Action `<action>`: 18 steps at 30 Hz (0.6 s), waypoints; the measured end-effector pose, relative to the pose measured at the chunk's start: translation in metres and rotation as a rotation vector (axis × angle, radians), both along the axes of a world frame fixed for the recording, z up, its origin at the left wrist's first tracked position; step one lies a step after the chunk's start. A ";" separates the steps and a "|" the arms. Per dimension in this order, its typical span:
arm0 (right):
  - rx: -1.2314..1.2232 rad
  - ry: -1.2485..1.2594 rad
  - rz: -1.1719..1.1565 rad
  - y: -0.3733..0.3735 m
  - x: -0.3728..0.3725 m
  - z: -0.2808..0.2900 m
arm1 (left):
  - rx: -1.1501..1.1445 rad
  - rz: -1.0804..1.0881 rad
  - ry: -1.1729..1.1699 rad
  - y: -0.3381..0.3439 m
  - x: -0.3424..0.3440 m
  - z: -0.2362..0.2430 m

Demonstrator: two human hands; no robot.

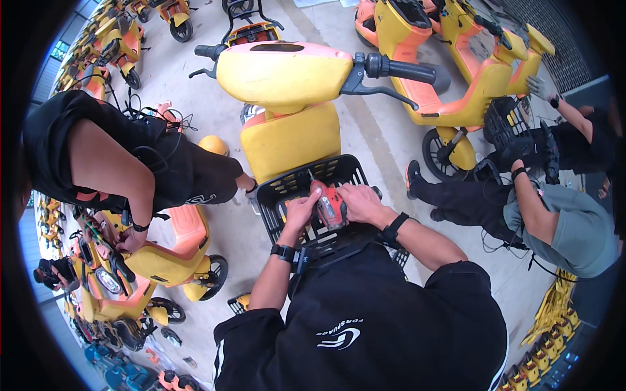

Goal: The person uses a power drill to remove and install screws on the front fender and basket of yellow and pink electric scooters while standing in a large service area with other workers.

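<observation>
Between my hands is a red and grey cordless screwdriver (pixel 331 210), its thin bit pointing toward the scooter's front panel. My left hand (pixel 301 210) is closed on its left side, near the nose. From the right, my right hand (pixel 360 203) wraps the other side, fingers partly hidden. The tool is over the black slatted basket (pixel 266 207) fixed to the front of a yellow scooter. Beyond the basket rises the yellow front panel (pixel 290 140). Above that are the handlebar cover (pixel 280 73), two dark grips and brake levers.
At left, a person in black (pixel 78 140) bends over another yellow scooter (pixel 166 260). On the right, a person in a grey-green shirt (pixel 561 221) and a gloved hand (pixel 541 88) are near a scooter (pixel 456 98). More scooters stand behind; an orange-yellow helmet-like object (pixel 213 145) lies on the floor.
</observation>
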State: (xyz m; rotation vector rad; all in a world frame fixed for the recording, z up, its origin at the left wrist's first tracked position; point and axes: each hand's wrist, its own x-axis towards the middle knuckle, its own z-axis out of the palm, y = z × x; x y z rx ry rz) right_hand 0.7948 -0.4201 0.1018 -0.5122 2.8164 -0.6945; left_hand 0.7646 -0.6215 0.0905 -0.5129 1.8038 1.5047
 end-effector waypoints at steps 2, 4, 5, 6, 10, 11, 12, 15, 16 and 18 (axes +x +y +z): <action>0.031 -0.033 0.044 0.000 0.004 0.007 | -0.039 0.025 0.010 0.002 0.011 -0.001; 0.020 -0.028 0.031 -0.001 0.005 -0.002 | -0.030 0.013 0.049 0.000 0.011 -0.003; 0.015 -0.026 0.037 -0.002 0.004 -0.003 | -0.026 0.016 0.050 -0.001 0.012 -0.004; 0.009 -0.025 0.043 -0.002 0.004 -0.004 | -0.055 0.003 0.053 -0.002 0.012 -0.005; 0.023 0.001 0.030 -0.004 0.009 -0.010 | -0.076 -0.003 0.062 -0.003 0.013 -0.009; 0.023 -0.017 0.028 -0.003 0.006 -0.011 | -0.070 -0.002 0.056 -0.003 0.009 -0.008; 0.025 -0.018 0.027 -0.003 0.006 -0.011 | -0.069 -0.003 0.056 -0.003 0.010 -0.008; -0.004 -0.015 0.005 -0.006 0.010 -0.013 | -0.123 -0.024 0.097 -0.002 0.011 -0.010; -0.023 0.008 -0.008 -0.007 0.014 -0.014 | -0.124 -0.020 0.129 -0.003 0.014 -0.012; -0.041 0.031 -0.024 -0.008 0.014 -0.010 | -0.124 -0.021 0.161 -0.002 0.014 -0.012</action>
